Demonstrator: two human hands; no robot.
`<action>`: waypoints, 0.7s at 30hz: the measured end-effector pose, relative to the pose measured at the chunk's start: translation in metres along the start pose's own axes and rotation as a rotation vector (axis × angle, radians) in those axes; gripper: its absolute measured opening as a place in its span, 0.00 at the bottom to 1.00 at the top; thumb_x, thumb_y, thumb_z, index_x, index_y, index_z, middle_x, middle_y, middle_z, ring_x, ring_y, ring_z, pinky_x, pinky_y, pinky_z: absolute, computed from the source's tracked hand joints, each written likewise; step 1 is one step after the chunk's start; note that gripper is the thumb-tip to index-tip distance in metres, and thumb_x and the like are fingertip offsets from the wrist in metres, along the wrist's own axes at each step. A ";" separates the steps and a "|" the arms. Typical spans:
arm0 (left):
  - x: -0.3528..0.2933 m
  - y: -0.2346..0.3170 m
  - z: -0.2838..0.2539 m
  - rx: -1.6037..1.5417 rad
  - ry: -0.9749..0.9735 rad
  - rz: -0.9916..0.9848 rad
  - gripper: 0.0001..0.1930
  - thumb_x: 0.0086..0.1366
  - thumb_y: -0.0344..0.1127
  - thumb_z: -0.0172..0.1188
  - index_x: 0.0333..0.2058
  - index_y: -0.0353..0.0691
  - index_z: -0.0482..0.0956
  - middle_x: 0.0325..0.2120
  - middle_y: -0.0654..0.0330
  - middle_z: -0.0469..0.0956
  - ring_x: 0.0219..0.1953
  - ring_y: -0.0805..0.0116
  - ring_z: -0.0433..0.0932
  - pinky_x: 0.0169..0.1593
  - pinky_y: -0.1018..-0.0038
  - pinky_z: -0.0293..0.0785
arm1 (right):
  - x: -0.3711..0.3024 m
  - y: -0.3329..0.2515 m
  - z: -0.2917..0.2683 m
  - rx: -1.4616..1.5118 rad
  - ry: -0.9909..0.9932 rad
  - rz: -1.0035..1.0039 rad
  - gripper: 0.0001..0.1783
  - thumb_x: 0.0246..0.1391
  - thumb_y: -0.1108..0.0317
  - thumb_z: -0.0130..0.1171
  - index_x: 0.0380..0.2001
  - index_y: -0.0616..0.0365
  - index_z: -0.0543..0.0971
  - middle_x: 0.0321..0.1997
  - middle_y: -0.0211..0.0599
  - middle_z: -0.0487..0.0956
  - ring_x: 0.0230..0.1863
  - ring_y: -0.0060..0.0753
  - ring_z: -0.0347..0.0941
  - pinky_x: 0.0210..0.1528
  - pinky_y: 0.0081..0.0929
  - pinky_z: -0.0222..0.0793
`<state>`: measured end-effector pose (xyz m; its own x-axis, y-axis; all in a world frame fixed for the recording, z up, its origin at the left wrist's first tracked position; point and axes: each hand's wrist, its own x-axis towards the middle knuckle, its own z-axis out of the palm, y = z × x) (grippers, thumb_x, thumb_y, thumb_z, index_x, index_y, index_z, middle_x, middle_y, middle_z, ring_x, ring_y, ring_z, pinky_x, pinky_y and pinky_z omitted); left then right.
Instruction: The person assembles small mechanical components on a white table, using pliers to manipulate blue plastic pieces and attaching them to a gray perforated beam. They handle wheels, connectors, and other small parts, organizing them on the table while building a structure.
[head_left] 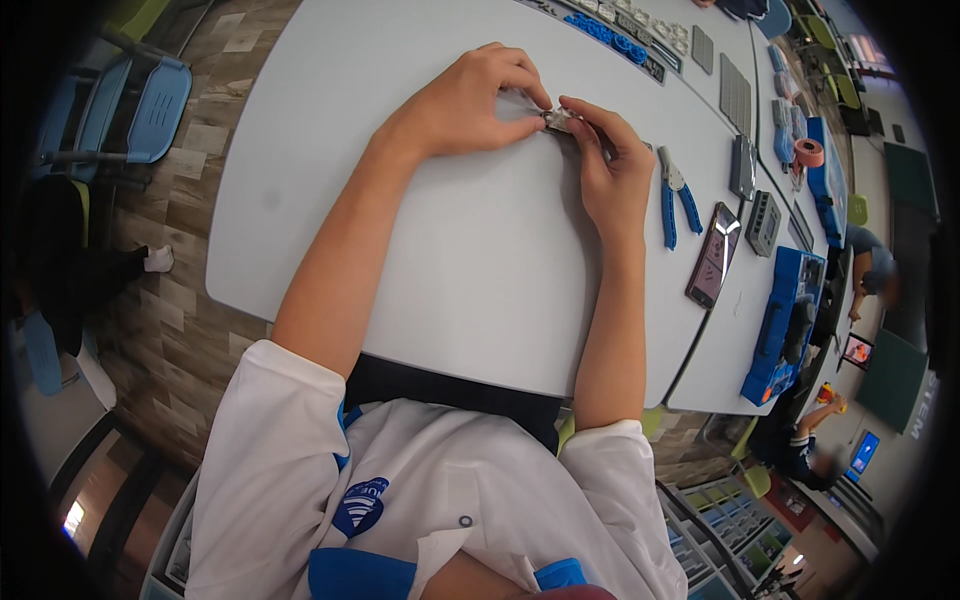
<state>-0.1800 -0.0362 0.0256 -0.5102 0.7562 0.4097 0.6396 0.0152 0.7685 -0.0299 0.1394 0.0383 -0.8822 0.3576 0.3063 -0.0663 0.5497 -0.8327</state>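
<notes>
Between the fingertips of both hands is a small silvery-grey piece (559,120), held just above the white table; its exact kind is too small to make out. My left hand (482,100) comes at it from the left, with thumb and index finger pinched on its near side. From the right, my right hand (612,160) grips the same piece between thumb and fingers. A pair of pliers with blue handles (676,198) lies on the table right beside my right hand, its jaws pointing away from me.
A dark phone (714,256) lies right of the pliers, with a grey box-shaped device (764,224) beyond it. An open blue case (786,325) stands at the right. Blue parts (606,36) and grey strips line the far side. Other people sit or stand around the room.
</notes>
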 end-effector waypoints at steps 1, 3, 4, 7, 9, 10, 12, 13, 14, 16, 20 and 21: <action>0.000 0.001 0.000 -0.040 0.000 -0.035 0.09 0.63 0.32 0.78 0.41 0.40 0.92 0.42 0.63 0.86 0.48 0.64 0.83 0.56 0.66 0.80 | 0.000 0.000 0.000 0.009 -0.002 -0.004 0.13 0.71 0.79 0.65 0.54 0.60 0.90 0.51 0.40 0.92 0.52 0.27 0.86 0.60 0.28 0.80; 0.001 0.003 0.000 -0.079 0.001 -0.063 0.08 0.65 0.33 0.78 0.41 0.40 0.92 0.40 0.63 0.87 0.45 0.66 0.84 0.53 0.68 0.80 | 0.000 0.001 0.001 0.024 -0.004 -0.013 0.13 0.71 0.79 0.65 0.54 0.60 0.90 0.51 0.40 0.92 0.52 0.28 0.86 0.60 0.28 0.80; 0.001 0.004 0.000 -0.078 0.002 -0.056 0.08 0.66 0.34 0.78 0.41 0.40 0.92 0.39 0.63 0.87 0.45 0.67 0.84 0.52 0.69 0.79 | 0.001 0.001 0.002 0.023 0.000 -0.017 0.13 0.71 0.79 0.65 0.54 0.60 0.90 0.51 0.40 0.92 0.52 0.28 0.86 0.60 0.28 0.80; 0.003 0.004 0.001 -0.081 0.001 -0.069 0.08 0.67 0.38 0.78 0.39 0.41 0.93 0.38 0.62 0.89 0.45 0.65 0.85 0.50 0.66 0.82 | 0.001 0.001 0.003 -0.002 0.035 -0.071 0.15 0.66 0.83 0.66 0.50 0.58 0.92 0.47 0.40 0.92 0.48 0.33 0.89 0.55 0.29 0.83; 0.004 0.003 0.001 -0.096 0.001 -0.074 0.09 0.67 0.40 0.78 0.38 0.41 0.93 0.37 0.62 0.90 0.45 0.64 0.86 0.49 0.65 0.83 | 0.002 0.001 0.004 -0.032 0.017 -0.051 0.15 0.68 0.83 0.66 0.52 0.59 0.91 0.49 0.39 0.92 0.50 0.30 0.88 0.57 0.28 0.82; 0.004 0.003 0.002 -0.109 0.004 -0.069 0.09 0.66 0.39 0.78 0.38 0.41 0.93 0.37 0.62 0.90 0.44 0.64 0.86 0.49 0.65 0.83 | 0.002 0.000 0.003 -0.062 0.010 -0.035 0.14 0.69 0.83 0.65 0.53 0.60 0.90 0.49 0.39 0.92 0.50 0.28 0.87 0.58 0.28 0.81; 0.004 0.001 0.002 -0.133 -0.005 -0.062 0.08 0.66 0.38 0.78 0.37 0.40 0.93 0.37 0.62 0.89 0.43 0.64 0.86 0.47 0.65 0.83 | 0.003 -0.001 0.004 -0.035 0.020 -0.085 0.16 0.64 0.86 0.66 0.50 0.59 0.91 0.47 0.40 0.92 0.47 0.34 0.89 0.54 0.30 0.83; 0.004 0.001 0.001 -0.144 -0.017 -0.060 0.08 0.66 0.37 0.78 0.36 0.40 0.92 0.36 0.62 0.89 0.42 0.65 0.87 0.47 0.66 0.83 | 0.003 -0.001 0.004 -0.028 0.030 -0.103 0.17 0.61 0.87 0.66 0.48 0.58 0.91 0.45 0.41 0.92 0.46 0.37 0.89 0.53 0.31 0.84; 0.004 0.000 0.000 -0.152 -0.035 -0.082 0.07 0.66 0.36 0.78 0.36 0.40 0.92 0.36 0.62 0.89 0.41 0.65 0.87 0.47 0.66 0.82 | 0.003 -0.002 0.004 -0.044 0.020 -0.105 0.17 0.60 0.88 0.66 0.47 0.59 0.91 0.45 0.41 0.91 0.46 0.38 0.89 0.53 0.31 0.84; 0.003 0.001 -0.001 -0.167 -0.044 -0.082 0.04 0.65 0.30 0.78 0.35 0.37 0.92 0.35 0.63 0.87 0.40 0.68 0.85 0.48 0.69 0.80 | 0.003 -0.004 0.003 -0.076 0.002 -0.108 0.17 0.59 0.90 0.65 0.45 0.60 0.90 0.44 0.41 0.91 0.45 0.39 0.89 0.52 0.31 0.85; 0.003 0.005 -0.001 -0.165 -0.075 -0.109 0.03 0.64 0.27 0.77 0.32 0.36 0.91 0.33 0.64 0.85 0.39 0.71 0.84 0.48 0.71 0.78 | 0.003 -0.007 0.002 -0.054 -0.003 -0.119 0.17 0.59 0.92 0.63 0.43 0.62 0.89 0.44 0.43 0.91 0.46 0.40 0.90 0.53 0.31 0.87; 0.003 0.006 -0.001 -0.174 -0.069 -0.102 0.03 0.64 0.27 0.77 0.32 0.36 0.91 0.32 0.64 0.84 0.38 0.71 0.83 0.48 0.70 0.77 | 0.003 -0.007 0.001 -0.054 -0.006 -0.118 0.17 0.59 0.92 0.62 0.43 0.62 0.89 0.44 0.43 0.91 0.46 0.40 0.90 0.53 0.31 0.87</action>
<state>-0.1781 -0.0344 0.0324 -0.5228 0.7997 0.2953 0.4743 -0.0149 0.8802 -0.0327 0.1355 0.0448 -0.8725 0.2834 0.3979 -0.1449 0.6279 -0.7647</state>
